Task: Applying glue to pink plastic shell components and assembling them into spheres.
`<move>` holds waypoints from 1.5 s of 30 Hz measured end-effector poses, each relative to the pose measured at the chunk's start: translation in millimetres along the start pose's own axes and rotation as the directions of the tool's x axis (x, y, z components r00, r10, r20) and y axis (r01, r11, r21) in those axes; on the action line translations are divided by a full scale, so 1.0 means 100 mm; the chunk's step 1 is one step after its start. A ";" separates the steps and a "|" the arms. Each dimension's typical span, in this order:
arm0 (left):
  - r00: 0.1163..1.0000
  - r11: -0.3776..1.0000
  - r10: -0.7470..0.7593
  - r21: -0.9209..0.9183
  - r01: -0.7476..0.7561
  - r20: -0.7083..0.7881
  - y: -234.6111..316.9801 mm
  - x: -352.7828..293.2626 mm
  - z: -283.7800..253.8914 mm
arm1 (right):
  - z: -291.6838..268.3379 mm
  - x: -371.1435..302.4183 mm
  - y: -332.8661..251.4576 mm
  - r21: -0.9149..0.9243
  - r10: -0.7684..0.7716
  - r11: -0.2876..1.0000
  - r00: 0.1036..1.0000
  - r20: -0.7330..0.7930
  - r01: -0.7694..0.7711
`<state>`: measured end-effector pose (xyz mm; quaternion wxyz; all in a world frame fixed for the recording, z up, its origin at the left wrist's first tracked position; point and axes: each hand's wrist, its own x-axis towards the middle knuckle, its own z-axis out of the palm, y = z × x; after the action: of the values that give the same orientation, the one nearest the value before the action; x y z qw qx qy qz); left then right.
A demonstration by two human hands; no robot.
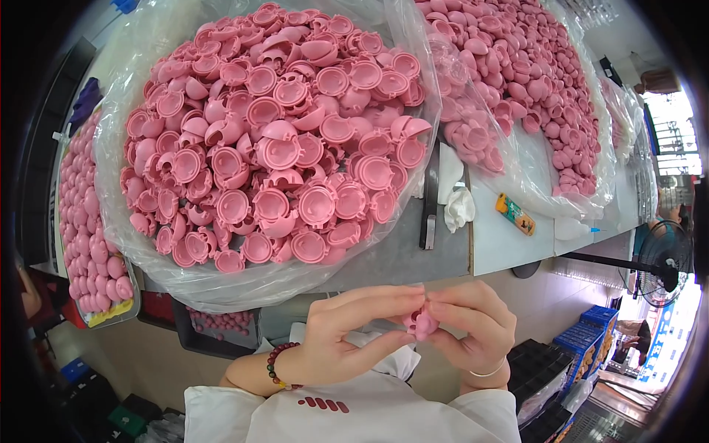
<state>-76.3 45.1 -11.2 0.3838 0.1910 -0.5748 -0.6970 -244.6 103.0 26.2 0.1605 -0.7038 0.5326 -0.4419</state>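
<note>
Fingers [377, 303] pinch small pink piece [422, 325]: rounded, knobbly, partly hidden.

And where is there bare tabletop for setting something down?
One good patch is the pale tabletop between the crumpled tissue and yellow-orange item, out to the front edge. A narrow grey strip lies between the left plastic bag and the front edge. It is crowded behind: pink pieces fill the left bag and much of the right bag.
</note>
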 end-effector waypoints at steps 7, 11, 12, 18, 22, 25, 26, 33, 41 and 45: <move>0.998 0.996 0.052 0.078 -0.054 0.021 -0.01 0.00 0.00 | 0.01 -0.07 -0.02 -0.024 0.038 0.999 0.998 -0.039 -0.039; 0.990 0.980 0.127 0.148 -0.134 0.060 -0.03 0.03 -0.02 | 0.02 -0.08 0.03 -0.024 -0.011 1.000 1.000 -0.029 0.011; 0.990 0.980 0.126 0.147 -0.134 0.058 -0.03 0.03 -0.01 | 0.02 -0.07 0.02 -0.024 -0.011 1.000 1.000 -0.027 0.010; 0.998 0.999 0.008 -0.045 -0.005 0.067 -0.03 0.05 -0.02 | 0.08 -0.14 -0.01 -0.083 0.009 0.996 0.999 -0.046 -0.013; 0.998 1.000 0.030 0.004 -0.030 0.050 -0.09 0.05 -0.03 | 0.17 -0.20 0.02 0.004 -0.044 0.999 0.996 -0.072 0.045; 0.998 0.998 0.057 0.028 -0.057 0.007 -0.12 0.05 -0.04 | 0.20 -0.19 0.02 0.019 -0.050 0.998 0.995 -0.082 0.051; 0.992 0.987 0.125 0.099 -0.127 0.019 -0.13 0.05 -0.04 | 0.20 -0.19 0.01 0.027 -0.050 0.998 0.995 -0.081 0.052; 0.966 0.948 0.256 0.190 -0.257 0.029 -0.13 0.08 -0.05 | 0.22 -0.20 -0.01 -0.005 -0.069 0.998 0.994 -0.084 0.069; 0.954 0.944 0.290 0.137 -0.299 0.082 -0.13 0.11 -0.07 | 0.20 -0.24 -0.04 0.057 -0.014 0.998 0.997 -0.075 0.019; 0.995 0.979 0.072 -0.195 -0.057 0.073 -0.09 0.11 -0.08 | -0.16 -0.26 0.24 -0.326 -0.187 0.945 0.870 -0.457 0.032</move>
<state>-80.5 32.4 -20.1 0.3996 0.1063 -0.5255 -0.7436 -273.5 120.7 6.6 -0.1144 -0.6171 0.5768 -0.5229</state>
